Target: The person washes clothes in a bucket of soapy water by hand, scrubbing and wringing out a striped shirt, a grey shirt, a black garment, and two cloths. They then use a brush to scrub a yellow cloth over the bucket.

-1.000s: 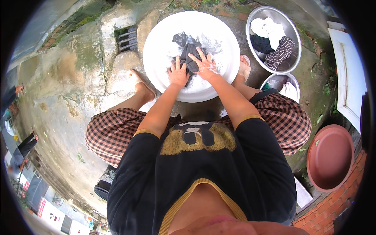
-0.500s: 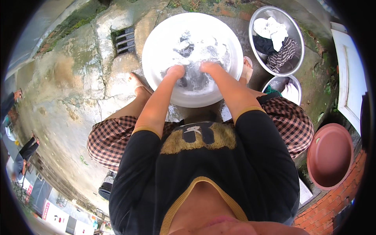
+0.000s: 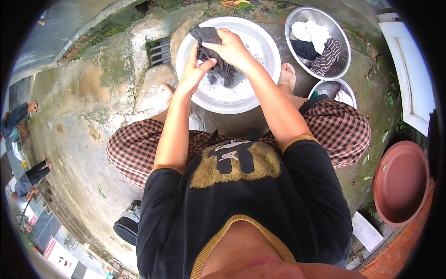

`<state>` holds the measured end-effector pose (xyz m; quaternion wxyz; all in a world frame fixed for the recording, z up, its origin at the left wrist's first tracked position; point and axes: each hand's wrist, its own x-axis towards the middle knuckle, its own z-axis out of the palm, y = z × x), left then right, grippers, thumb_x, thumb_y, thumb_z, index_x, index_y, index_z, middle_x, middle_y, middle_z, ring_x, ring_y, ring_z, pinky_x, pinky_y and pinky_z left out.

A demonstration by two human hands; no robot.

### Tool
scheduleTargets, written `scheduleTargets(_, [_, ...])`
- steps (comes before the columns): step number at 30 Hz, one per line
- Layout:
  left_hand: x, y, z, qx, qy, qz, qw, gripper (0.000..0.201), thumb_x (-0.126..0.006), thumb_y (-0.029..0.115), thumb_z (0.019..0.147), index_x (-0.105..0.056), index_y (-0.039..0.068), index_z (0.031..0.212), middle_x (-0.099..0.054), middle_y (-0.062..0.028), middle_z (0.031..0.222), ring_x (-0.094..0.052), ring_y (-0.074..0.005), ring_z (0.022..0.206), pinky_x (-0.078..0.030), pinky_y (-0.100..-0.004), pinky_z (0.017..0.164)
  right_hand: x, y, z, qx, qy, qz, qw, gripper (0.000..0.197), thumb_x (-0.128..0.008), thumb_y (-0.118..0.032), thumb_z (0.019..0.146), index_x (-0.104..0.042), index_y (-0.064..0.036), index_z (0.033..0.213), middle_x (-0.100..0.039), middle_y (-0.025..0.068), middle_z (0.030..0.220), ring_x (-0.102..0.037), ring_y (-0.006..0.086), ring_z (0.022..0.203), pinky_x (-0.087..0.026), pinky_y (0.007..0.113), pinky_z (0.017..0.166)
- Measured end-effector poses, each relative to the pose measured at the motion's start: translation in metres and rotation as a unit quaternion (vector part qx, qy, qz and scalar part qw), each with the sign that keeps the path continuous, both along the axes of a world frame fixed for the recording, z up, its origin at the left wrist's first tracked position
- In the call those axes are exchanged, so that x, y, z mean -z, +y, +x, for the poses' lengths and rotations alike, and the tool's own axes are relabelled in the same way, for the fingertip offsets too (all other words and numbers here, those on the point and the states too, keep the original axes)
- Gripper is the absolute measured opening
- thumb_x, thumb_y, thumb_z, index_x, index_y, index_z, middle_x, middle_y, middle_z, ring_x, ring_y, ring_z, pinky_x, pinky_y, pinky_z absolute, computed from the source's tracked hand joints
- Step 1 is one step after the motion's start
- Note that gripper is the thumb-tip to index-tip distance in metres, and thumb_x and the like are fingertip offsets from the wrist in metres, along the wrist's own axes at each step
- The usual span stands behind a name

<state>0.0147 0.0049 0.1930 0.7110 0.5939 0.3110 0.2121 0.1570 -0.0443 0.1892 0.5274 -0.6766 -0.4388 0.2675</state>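
A wet dark grey cloth (image 3: 226,73) is bunched up between my hands, raised over a wide white basin (image 3: 232,106). My left hand (image 3: 195,69) grips it from the left side, thumb pressed against the folds. From above and to the right, my right hand (image 3: 232,48) has its fingers and thumb around the upper part. The cloth's lower end hangs toward the sudsy water (image 3: 253,88) in the basin. Its exact garment type cannot be made out.
Right of the basin stands a metal bowl (image 3: 343,69) with white, black and striped clothes. A smaller metal bowl (image 3: 351,91) holds more cloth. A reddish-brown tub (image 3: 402,183) lies farther right. Left are a floor drain (image 3: 160,52) and a black bucket (image 3: 126,229).
Both hands have come up out of the suds and moved away from me, lifting the dark cloth out of the water. A grey item now shows in the smaller bowl.
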Motion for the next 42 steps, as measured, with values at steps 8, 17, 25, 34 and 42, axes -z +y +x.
scheduleTargets(8, [-0.051, 0.018, 0.012, -0.230, -0.130, -0.078, 0.961, 0.028, -0.061, -0.007, 0.079, -0.056, -0.002, 0.106, -0.065, -0.0114, 0.096, -0.065, -0.0211, 0.084, -0.056, -0.0323, 0.074, -0.050, -0.023, 0.010, -0.045, 0.443, 0.126, 0.886, 0.039, -0.057, -0.024, 0.091, -0.054, 0.0037, 0.118, -0.061, 0.0175, 0.112, -0.062, 0.0229, 0.100, -0.054, 0.033, 0.082])
scheduleTargets(17, [-0.069, -0.032, -0.003, -0.147, -0.235, -0.364, 0.889, 0.035, -0.058, 0.009, 0.086, -0.050, -0.004, 0.117, -0.060, -0.0160, 0.114, -0.059, -0.0285, 0.106, -0.044, -0.0445, 0.098, 0.087, -0.040, -0.041, 0.072, 0.775, 0.112, 0.618, 0.078, -0.029, -0.069, 0.088, -0.046, -0.0045, 0.128, -0.048, 0.0191, 0.132, -0.051, 0.0338, 0.117, -0.039, 0.054, 0.099])
scheduleTargets(25, [0.055, -0.062, -0.067, -0.188, 0.120, -0.462, 0.858, 0.038, -0.062, 0.018, 0.081, -0.053, 0.011, 0.117, -0.061, -0.0064, 0.115, -0.059, -0.0250, 0.103, -0.046, -0.0484, 0.087, 0.043, -0.025, -0.001, 0.095, 0.645, 0.006, 0.758, 0.041, -0.045, -0.035, 0.089, -0.062, -0.0028, 0.107, -0.067, 0.0128, 0.098, -0.066, 0.0239, 0.083, -0.054, 0.037, 0.078])
scheduleTargets(34, [0.140, -0.020, -0.052, 0.011, 0.339, 0.116, 0.934, 0.087, -0.078, 0.044, 0.070, -0.042, -0.007, 0.130, -0.055, -0.0244, 0.116, -0.059, -0.0264, 0.099, -0.050, -0.0365, 0.081, 0.063, -0.036, 0.031, -0.077, 0.415, -0.148, 0.894, 0.051, -0.067, -0.008, 0.071, -0.054, -0.0053, 0.120, -0.062, 0.0054, 0.108, -0.057, 0.0170, 0.101, -0.046, 0.032, 0.089])
scheduleTargets(42, [0.096, -0.005, -0.005, -0.041, -0.146, -0.518, 0.842, 0.073, -0.024, 0.064, 0.092, -0.042, 0.008, 0.135, -0.053, -0.0137, 0.127, -0.053, -0.0302, 0.114, -0.040, -0.0444, 0.101, 0.010, -0.039, -0.021, -0.327, -0.003, -0.276, 0.904, 0.042, -0.064, -0.015, 0.067, -0.049, 0.0022, 0.102, -0.059, 0.0241, 0.096, -0.061, 0.0358, 0.088, -0.048, 0.039, 0.077])
